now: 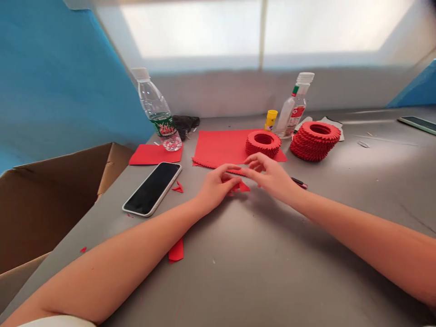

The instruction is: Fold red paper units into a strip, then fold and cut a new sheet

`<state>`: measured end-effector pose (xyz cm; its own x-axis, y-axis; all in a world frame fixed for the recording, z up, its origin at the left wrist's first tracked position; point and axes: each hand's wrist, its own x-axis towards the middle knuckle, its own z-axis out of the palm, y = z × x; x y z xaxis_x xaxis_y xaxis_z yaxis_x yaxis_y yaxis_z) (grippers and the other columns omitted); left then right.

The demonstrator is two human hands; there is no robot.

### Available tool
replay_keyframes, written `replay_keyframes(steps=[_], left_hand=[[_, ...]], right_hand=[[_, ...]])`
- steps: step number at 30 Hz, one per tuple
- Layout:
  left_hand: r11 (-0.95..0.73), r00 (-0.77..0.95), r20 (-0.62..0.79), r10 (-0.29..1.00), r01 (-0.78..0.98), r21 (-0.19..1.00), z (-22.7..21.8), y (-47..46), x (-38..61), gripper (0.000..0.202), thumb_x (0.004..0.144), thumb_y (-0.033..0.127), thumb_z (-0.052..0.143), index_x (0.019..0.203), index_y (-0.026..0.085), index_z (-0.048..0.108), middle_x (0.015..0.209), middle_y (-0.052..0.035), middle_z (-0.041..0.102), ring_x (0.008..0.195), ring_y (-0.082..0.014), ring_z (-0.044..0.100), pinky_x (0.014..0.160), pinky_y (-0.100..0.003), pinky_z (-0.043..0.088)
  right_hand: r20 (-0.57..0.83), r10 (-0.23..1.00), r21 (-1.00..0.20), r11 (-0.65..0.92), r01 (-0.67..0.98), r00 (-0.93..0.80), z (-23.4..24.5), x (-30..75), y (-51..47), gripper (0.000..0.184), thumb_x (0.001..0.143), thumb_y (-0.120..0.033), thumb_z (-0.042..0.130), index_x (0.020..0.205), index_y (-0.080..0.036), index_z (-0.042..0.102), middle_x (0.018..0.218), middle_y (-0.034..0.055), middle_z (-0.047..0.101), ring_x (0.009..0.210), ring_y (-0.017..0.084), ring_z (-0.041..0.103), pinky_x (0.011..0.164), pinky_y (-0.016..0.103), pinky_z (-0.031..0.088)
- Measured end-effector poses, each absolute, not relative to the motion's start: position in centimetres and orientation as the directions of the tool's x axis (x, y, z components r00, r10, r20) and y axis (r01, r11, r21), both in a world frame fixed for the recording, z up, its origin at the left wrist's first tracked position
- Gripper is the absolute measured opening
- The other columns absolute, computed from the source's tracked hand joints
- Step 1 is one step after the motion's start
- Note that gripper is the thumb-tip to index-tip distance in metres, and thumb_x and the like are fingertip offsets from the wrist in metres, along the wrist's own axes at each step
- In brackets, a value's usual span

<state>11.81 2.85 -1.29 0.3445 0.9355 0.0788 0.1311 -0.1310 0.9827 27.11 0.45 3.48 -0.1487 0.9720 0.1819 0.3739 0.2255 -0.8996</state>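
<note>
- Left hand (218, 184) was pinched on a red paper piece (244, 186), which stuck out at its 3 o'clock
- Same piece lay at the right hand's (272, 176) 8 o'clock, near its fingertips
- Right hand was half curled, thumb and fingers a little apart; couldn't tell if it gripped anything
- Toothed red strip (207, 163) ran from left hand's 11 o'clock over toward the right fingertips
- Red sheet (218, 141) sat at left hand's 12, past the strip
- Short toothed ring (251, 146) at right hand's 12, near; taller ring stack (309, 147) at its 2, farther out
- Phone (152, 188) at left hand's 9, well apart
</note>
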Motion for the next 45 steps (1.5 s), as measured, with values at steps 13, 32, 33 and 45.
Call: replay_keyframes(steps=[13, 32, 33, 45], left_hand=[[-0.077, 0.395, -0.007, 0.919, 0.198, 0.977, -0.1, 2.5, 11.7, 0.022, 0.078, 0.022, 0.058, 0.099, 0.017, 0.056, 0.061, 0.0013, 0.062, 0.057, -0.01, 0.059, 0.052, -0.017, 0.045], [-0.499, 0.492, 0.113, 0.863, 0.797, 0.341, 0.5, 1.3, 10.9, 0.034, 0.08, 0.051, 0.05, 0.084, 0.019, 0.063, 0.082, -0.004, 0.06, 0.081, -0.0202, 0.053, 0.065, -0.029, 0.04], [-0.512, 0.5, 0.12, 0.857, 0.805, 0.301, 0.5, 1.2, 11.0, 0.033, 0.081, 0.049, 0.05, 0.082, 0.019, 0.063, 0.084, -0.0046, 0.059, 0.082, -0.0206, 0.052, 0.065, -0.029, 0.04], [-0.462, 0.437, 0.16, 0.885, 0.783, 0.417, -0.3, 2.7, 10.4, 0.017, 0.08, 0.032, 0.054, 0.07, 0.019, 0.056, 0.074, 0.0003, 0.061, 0.073, -0.0171, 0.052, 0.061, -0.027, 0.037]], right_hand=[[-0.111, 0.932, -0.985, -0.056, 0.165, -0.346, -0.7, 28.6, 1.5, 0.017, 0.071, -0.025, 0.061, 0.085, -0.019, 0.053, 0.063, -0.0013, 0.064, 0.057, 0.012, 0.058, 0.059, 0.027, 0.047], [0.073, 0.936, -0.632, 0.31, 0.71, -0.344, -1.0, 29.5, 1.0, 0.011, 0.078, -0.029, 0.051, 0.074, -0.022, 0.058, 0.062, -0.0031, 0.059, 0.057, 0.011, 0.049, 0.055, 0.024, 0.035], [0.084, 0.938, -0.672, 0.302, 0.676, -0.335, -1.1, 29.5, 0.9, 0.012, 0.079, -0.029, 0.051, 0.075, -0.021, 0.058, 0.064, -0.0027, 0.061, 0.058, 0.011, 0.05, 0.056, 0.024, 0.037], [0.046, 0.921, -0.484, 0.359, 0.798, -0.387, -1.1, 29.4, 0.8, 0.015, 0.082, -0.033, 0.047, 0.082, -0.025, 0.06, 0.061, -0.0024, 0.062, 0.057, 0.014, 0.053, 0.054, 0.024, 0.034]])
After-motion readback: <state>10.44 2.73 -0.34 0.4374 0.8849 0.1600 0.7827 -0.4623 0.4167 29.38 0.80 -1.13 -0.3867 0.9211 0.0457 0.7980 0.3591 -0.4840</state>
